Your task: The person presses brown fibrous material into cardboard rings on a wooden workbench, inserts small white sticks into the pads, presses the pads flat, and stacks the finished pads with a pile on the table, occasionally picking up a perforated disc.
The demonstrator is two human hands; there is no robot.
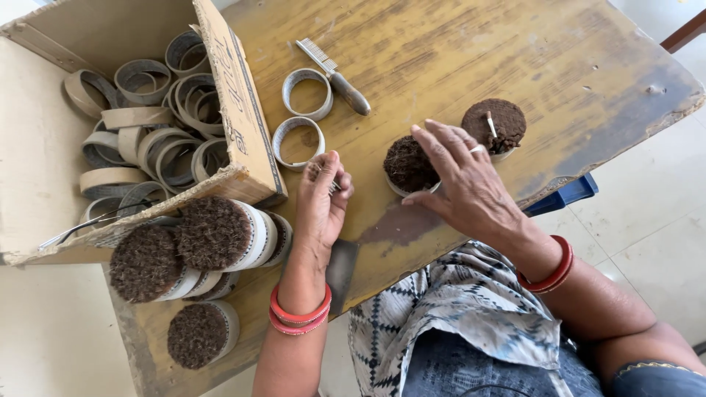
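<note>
Box: an open cardboard box (220, 95) fills the upper left of the frame, packed with empty paper rings (147, 132).
Loose rings: two empty rings (301, 117) lie on the counter (471, 51) just right of the box, above the left hand.
Comb: a metal comb (332, 75) with a dark handle lies at top centre, its handle touching the upper loose ring.
Filled stack: several rings packed with brown fibre (198, 246) lie piled at lower left, below the box; one more filled ring (200, 334) sits alone near the bottom edge.
Second puck: a filled puck (494, 125) with a small pale stick on top stands right of centre, just beyond the right hand.
In the way: nothing lies between the hands; the box corner is close to the left hand.
Puck: a round ring packed with dark brown, coarse fibre (409, 166), its pale rim showing at the lower edge, stands on the counter at centre.
Right hand (463, 180): fingers spread open, resting over the puck's right side and touching it.
Left hand (322, 202): fingers curled and pinched shut on a small metal piece (332, 184), too small to tell what it is.
</note>
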